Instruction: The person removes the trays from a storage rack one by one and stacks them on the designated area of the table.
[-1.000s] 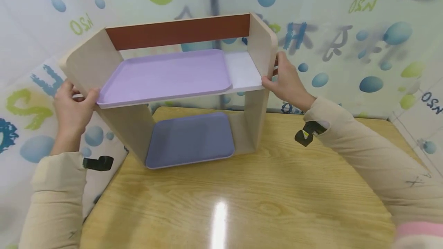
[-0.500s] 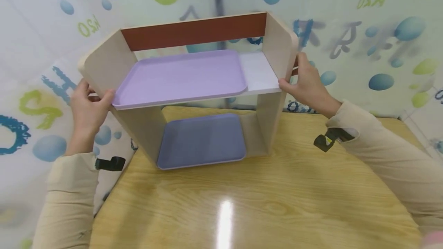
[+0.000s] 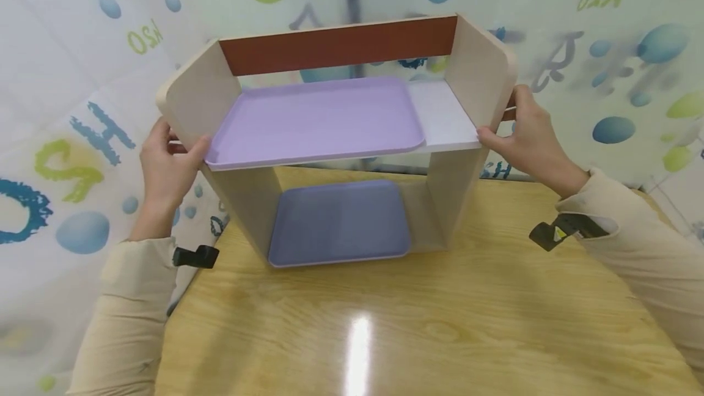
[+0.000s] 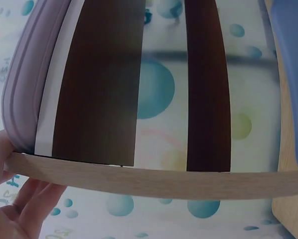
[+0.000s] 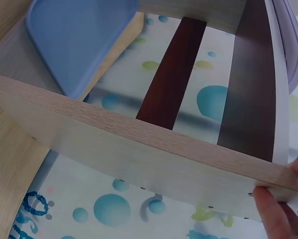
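A two-tier wooden shelf point(image 3: 484, 72) with pale side panels and a red-brown back strip stands on the table. My left hand point(image 3: 167, 167) grips its left side panel at upper-shelf height, thumb in front and fingers behind. On the opposite panel my right hand point(image 3: 533, 139) holds on the same way, its thumb at the end of the white upper board point(image 3: 442, 115). A lilac tray point(image 3: 324, 118) lies on that board, against the left side. Below it, a blue-grey tray point(image 3: 338, 222) rests on the bottom board, its front edge at the shelf's front.
The wood-grain table point(image 3: 385, 310) extends in front of the shelf and to its right. Patterned wall panels point(image 3: 572, 35) with dots and letters stand close behind and at the left. Between the back strips, the wall shows through in the left wrist view.
The shelf has shifted to the right along the table with both trays on it. Both hands have moved with it, keeping their grip on the side panels.
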Available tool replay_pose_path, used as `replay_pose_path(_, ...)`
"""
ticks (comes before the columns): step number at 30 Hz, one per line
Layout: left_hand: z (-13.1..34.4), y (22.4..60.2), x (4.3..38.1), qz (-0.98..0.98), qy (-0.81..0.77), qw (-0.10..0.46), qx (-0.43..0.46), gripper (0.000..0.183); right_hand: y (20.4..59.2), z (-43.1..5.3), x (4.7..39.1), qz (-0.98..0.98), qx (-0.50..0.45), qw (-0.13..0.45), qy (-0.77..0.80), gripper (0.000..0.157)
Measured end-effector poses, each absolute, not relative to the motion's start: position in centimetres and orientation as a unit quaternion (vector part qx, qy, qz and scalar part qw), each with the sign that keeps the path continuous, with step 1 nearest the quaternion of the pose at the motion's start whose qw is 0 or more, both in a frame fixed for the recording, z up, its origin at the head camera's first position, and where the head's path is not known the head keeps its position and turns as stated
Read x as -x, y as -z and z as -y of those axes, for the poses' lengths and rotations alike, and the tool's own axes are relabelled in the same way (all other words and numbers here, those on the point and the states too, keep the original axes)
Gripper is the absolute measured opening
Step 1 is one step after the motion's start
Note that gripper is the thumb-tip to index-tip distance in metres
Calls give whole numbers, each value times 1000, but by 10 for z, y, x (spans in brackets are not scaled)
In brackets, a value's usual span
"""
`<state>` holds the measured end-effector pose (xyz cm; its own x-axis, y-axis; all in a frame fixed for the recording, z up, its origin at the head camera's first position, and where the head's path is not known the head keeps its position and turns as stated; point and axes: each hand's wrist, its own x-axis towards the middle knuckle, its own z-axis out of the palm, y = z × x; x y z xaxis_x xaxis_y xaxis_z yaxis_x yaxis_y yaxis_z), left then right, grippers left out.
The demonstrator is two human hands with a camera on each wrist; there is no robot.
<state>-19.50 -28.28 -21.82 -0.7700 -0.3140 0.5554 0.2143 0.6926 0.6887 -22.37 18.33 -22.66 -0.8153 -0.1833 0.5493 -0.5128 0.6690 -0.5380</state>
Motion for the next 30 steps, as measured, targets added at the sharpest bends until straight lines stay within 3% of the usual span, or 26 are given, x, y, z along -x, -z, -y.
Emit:
replay_pose_path(8, 261, 221, 213, 836, 421, 351, 23, 39, 227, -209, 214, 894, -168, 235, -344, 56)
replay_pose_path(30, 205, 226, 245, 840, 440, 308, 77, 39, 234, -266, 194, 897, -96, 258, -346, 49)
